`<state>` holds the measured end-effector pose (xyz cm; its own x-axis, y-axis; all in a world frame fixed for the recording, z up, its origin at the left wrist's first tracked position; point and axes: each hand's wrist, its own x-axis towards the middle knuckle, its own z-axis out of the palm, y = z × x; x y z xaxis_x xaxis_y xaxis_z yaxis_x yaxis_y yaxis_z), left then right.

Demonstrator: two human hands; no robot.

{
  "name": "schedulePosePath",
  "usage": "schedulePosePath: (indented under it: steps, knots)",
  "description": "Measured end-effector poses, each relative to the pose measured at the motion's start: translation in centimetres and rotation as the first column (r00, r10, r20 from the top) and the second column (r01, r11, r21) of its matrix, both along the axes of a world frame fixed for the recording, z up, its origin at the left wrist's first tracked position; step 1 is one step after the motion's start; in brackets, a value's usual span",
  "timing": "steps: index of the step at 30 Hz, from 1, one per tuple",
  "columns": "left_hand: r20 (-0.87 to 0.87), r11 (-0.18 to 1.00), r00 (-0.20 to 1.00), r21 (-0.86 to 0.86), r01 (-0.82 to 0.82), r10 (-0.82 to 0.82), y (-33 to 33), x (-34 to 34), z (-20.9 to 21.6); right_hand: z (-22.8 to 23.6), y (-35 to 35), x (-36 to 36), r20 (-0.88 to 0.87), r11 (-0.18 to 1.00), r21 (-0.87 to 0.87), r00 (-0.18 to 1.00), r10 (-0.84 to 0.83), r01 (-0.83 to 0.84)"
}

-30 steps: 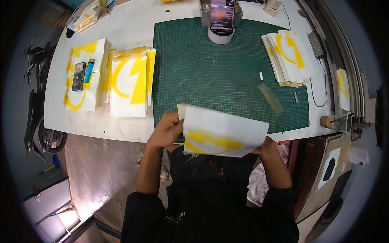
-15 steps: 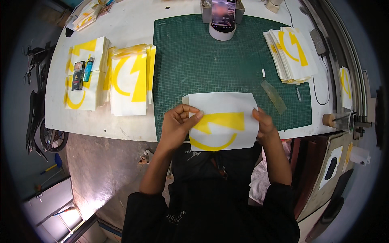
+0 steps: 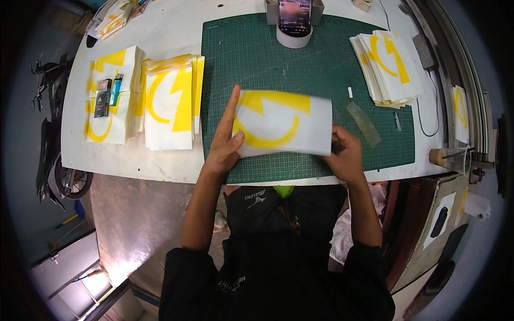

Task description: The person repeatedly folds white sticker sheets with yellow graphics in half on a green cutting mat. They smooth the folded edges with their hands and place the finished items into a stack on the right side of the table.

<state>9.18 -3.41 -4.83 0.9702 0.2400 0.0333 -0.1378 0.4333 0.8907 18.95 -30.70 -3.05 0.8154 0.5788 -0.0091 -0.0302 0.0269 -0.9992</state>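
A white sheet with a yellow print [image 3: 273, 123], slightly smeared by motion, is held up over the front of the green cutting mat [image 3: 267, 64]. At its left edge is my left hand [image 3: 224, 142], thumb on the printed face and a finger pointing straight up along the edge. My right hand [image 3: 347, 152] pinches the lower right corner, its fingers curled. Whether the sheet is single or folded, I cannot tell. To the right of it on the mat lie a clear plastic strip [image 3: 364, 125], a small white piece [image 3: 350, 92] and a thin blade-like tool [image 3: 397, 121].
Stacks of similar printed sheets lie left [image 3: 170, 107], far left [image 3: 128, 117] and right [image 3: 386, 67]. A cigarette box [image 3: 101, 99] and blue lighter [image 3: 115, 91] rest on the far-left stack. A phone [image 3: 294, 16] stands at the back. A clear cup [image 3: 458, 158] sits by the right edge.
Both hands have carried the sheet up and slightly left, from over my lap to above the mat. My left hand's pointing finger has straightened along the sheet's edge.
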Motion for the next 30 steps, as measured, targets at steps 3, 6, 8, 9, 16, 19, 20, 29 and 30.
schedulePosePath:
  steps: [3, 6, 8, 9, 16, 19, 20, 29, 30]
  knots:
    - [0.004, 0.983, 1.000, 0.181, -0.004, 0.003, -0.5, -1.0, 1.8, -0.9, 1.0, 0.8, -0.035, 0.996, -0.025, 0.996, -0.082, 0.081]
    - [-0.145, 0.968, 0.989, 0.250, 0.030, 0.006, -0.5, -2.7, 2.7, -0.9, 0.9, 1.0, -0.030, 0.997, -0.051, 0.997, -0.066, 0.064]
    - [-0.212, 0.972, 0.977, 0.235, 0.023, 0.028, -0.4, -3.1, 2.5, -1.0, -0.2, 1.4, -0.005, 0.995, -0.099, 1.000, -0.019, 0.019]
    - [-0.211, 0.978, 0.977, 0.208, 0.004, 0.041, -0.5, -3.1, 2.2, -1.0, -0.2, 1.3, 0.027, 0.991, -0.131, 0.999, -0.019, 0.023]
    - [-0.117, 0.624, 0.881, 0.748, -0.226, 0.459, -2.0, -3.8, 1.4, 0.6, 1.1, 1.0, -0.003, 0.961, -0.265, 0.996, -0.087, 0.083]
    - [0.348, 0.128, 0.812, 0.883, -0.452, 0.469, -3.7, -3.6, 1.8, -0.1, 1.7, 0.9, 0.013, 0.941, -0.322, 0.994, -0.109, 0.107]
    - [0.456, 0.010, 0.797, 0.866, -0.500, 0.395, -4.1, -3.7, 1.9, -0.4, 1.7, 0.9, 0.027, 0.934, -0.337, 0.993, -0.114, 0.116]
    - [0.162, -0.096, 0.976, 0.984, -0.149, 0.146, -6.2, -4.3, 0.0, 2.3, 1.7, 0.3, 0.087, 0.881, -0.443, 0.986, -0.146, 0.169]
    - [0.163, -0.093, 0.975, 0.984, -0.150, 0.151, -6.3, -4.4, -0.2, 2.4, 0.9, -0.3, 0.160, 0.880, -0.416, 0.971, -0.179, 0.230]
